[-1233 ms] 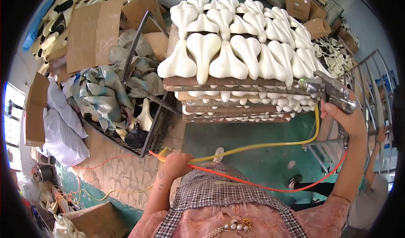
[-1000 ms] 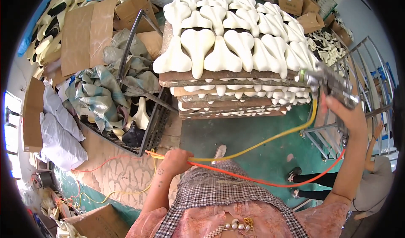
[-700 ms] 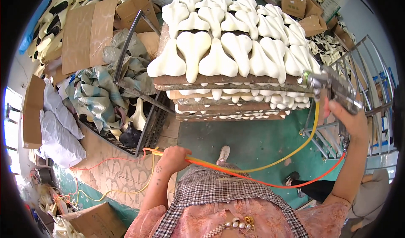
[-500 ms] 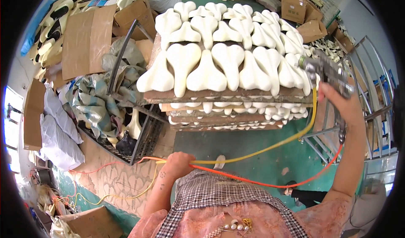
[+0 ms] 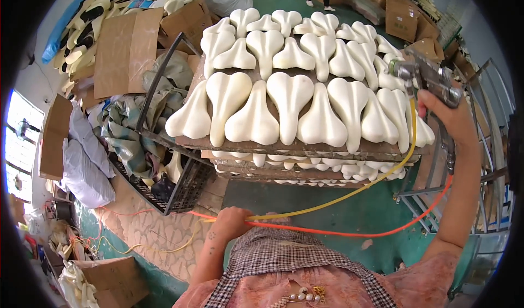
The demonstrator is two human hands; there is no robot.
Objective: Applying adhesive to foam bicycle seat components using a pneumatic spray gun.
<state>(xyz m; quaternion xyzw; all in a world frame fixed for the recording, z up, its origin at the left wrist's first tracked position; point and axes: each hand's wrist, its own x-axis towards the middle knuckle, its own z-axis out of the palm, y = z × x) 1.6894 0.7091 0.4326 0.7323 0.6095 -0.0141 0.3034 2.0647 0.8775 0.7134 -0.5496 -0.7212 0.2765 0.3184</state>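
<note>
— Where are your hands?

— My right hand (image 5: 456, 123) is raised high at the right, arm bent at the elbow and forearm near upright, fist clenched round the grip of a metal spray gun (image 5: 428, 76). The gun's nozzle points left, over the right end of the cream foam pads (image 5: 289, 98).

— And the left?

— My left hand (image 5: 232, 220) is low, close to my body, forearm coming up from the lower edge. It is closed on two hoses, a yellow hose (image 5: 349, 193) and an orange hose (image 5: 382, 232), bunched together in the fist.

— Where do the hoses run?

— Both sweep right and curve up to the gun; the yellow one climbs beside the pads, the orange one loops lower, under my right forearm.

— Where are the pads?

— In rows on the top board (image 5: 284, 147) of a stack of boards, laid alternately wide end and narrow end toward me, touching side by side. More pads show between the boards below.

— What else is around?

— A wire basket (image 5: 183, 185) holding crumpled cloth stands just left of the stack, flattened cardboard (image 5: 123, 51) lies beyond it, and the floor (image 5: 338, 242) is green
</note>
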